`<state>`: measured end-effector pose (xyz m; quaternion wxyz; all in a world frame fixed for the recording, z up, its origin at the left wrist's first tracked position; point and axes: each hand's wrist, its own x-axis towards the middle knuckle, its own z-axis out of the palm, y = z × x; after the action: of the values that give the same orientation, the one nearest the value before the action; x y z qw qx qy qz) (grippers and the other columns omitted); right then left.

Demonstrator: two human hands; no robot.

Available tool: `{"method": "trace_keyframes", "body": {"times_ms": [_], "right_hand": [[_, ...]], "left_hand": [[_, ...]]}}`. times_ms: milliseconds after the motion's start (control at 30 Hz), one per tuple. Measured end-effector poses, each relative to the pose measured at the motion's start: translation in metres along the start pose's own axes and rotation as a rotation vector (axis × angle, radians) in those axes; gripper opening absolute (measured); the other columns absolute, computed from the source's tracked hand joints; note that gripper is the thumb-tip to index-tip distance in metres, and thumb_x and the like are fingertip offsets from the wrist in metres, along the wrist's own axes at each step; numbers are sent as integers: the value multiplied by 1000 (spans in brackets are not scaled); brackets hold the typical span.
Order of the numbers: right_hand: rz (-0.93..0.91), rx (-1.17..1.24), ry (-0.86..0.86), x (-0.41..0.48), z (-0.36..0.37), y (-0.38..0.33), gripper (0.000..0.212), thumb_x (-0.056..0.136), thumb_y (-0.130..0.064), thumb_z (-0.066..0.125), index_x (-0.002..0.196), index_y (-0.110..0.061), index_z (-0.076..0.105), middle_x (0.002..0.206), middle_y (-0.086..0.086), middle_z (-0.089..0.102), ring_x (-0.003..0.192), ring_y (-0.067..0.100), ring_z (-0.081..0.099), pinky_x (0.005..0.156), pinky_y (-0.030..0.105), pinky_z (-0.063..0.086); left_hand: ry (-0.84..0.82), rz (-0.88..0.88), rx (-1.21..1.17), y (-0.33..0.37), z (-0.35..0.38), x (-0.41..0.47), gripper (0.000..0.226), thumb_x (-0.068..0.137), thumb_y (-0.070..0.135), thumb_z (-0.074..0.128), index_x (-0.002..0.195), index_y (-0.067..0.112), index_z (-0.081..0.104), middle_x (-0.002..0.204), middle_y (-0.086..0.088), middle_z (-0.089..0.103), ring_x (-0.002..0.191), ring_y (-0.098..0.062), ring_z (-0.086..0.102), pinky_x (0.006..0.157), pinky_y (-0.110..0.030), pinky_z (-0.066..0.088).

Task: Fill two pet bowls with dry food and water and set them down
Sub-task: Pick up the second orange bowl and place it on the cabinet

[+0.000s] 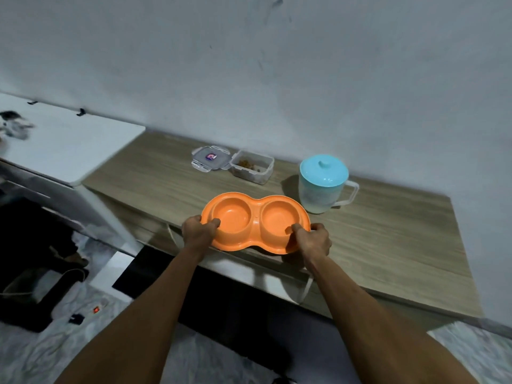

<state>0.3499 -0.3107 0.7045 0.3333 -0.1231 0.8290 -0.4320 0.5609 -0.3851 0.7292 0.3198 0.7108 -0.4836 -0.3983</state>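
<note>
An orange double pet bowl [256, 214] sits near the front edge of the wooden table [388, 245], both wells empty. My left hand [199, 231] grips its left rim, thumb inside the left well. My right hand [313, 238] grips its right rim, thumb inside the right well. Behind the bowl stands an open clear food container [252, 166] with a little brown dry food in it. Its lid [210, 157] lies flat beside it on the left. A clear water jug with a blue lid [322, 184] stands to the right, handle pointing right.
A white appliance top [63, 145] adjoins the table on the left. A grey wall runs behind the table. Dark bags [36, 286] and a patterned floor lie below on the left.
</note>
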Motion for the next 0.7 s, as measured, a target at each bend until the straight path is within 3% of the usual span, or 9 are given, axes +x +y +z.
{"method": "trace_keyframes", "body": {"times_ms": [67, 167, 300, 400, 533, 700], "right_hand": [[5, 6, 6, 3, 18, -5, 55, 80, -38, 73, 127, -16, 55, 123, 12, 62, 114, 33, 57, 98, 47, 48], [26, 20, 28, 8, 39, -13, 52, 81, -36, 73, 125, -15, 56, 123, 12, 62, 114, 33, 57, 99, 47, 48], [45, 30, 97, 18, 64, -26, 51, 81, -35, 73, 125, -14, 57, 123, 13, 63, 115, 33, 57, 99, 45, 47], [77, 43, 181, 23, 84, -36, 51, 82, -35, 72, 125, -13, 58, 125, 14, 62, 117, 34, 56, 100, 43, 45], [99, 16, 261, 30, 110, -49, 51, 84, -34, 72, 127, -10, 58, 126, 15, 62, 118, 34, 56, 101, 44, 45], [107, -46, 306, 36, 141, -57, 50, 84, -35, 72, 123, -7, 62, 125, 17, 64, 118, 36, 57, 102, 44, 46]], "left_hand": [[-9, -18, 14, -2, -4, 20, 29, 80, 19, 73, 60, 20, 53, 80, -11, 62, 77, -23, 57, 68, -32, 43], [-51, -22, 49, -3, -6, 50, 11, 82, 19, 72, 79, 9, 68, 84, -13, 65, 78, -25, 57, 70, -30, 39], [-136, -3, 117, -1, -2, 98, 27, 79, 31, 72, 95, 9, 74, 87, -9, 69, 87, -30, 64, 81, -36, 52], [-210, 30, 194, 2, 4, 141, 35, 71, 45, 69, 91, 17, 73, 92, -8, 73, 90, -32, 66, 87, -44, 55], [-291, 96, 285, -6, 13, 192, 43, 63, 55, 62, 89, 21, 70, 95, -6, 74, 92, -32, 66, 87, -44, 54], [-329, 169, 334, -1, 5, 214, 54, 78, 47, 68, 123, 18, 65, 120, -13, 68, 113, -35, 61, 97, -42, 49]]}}
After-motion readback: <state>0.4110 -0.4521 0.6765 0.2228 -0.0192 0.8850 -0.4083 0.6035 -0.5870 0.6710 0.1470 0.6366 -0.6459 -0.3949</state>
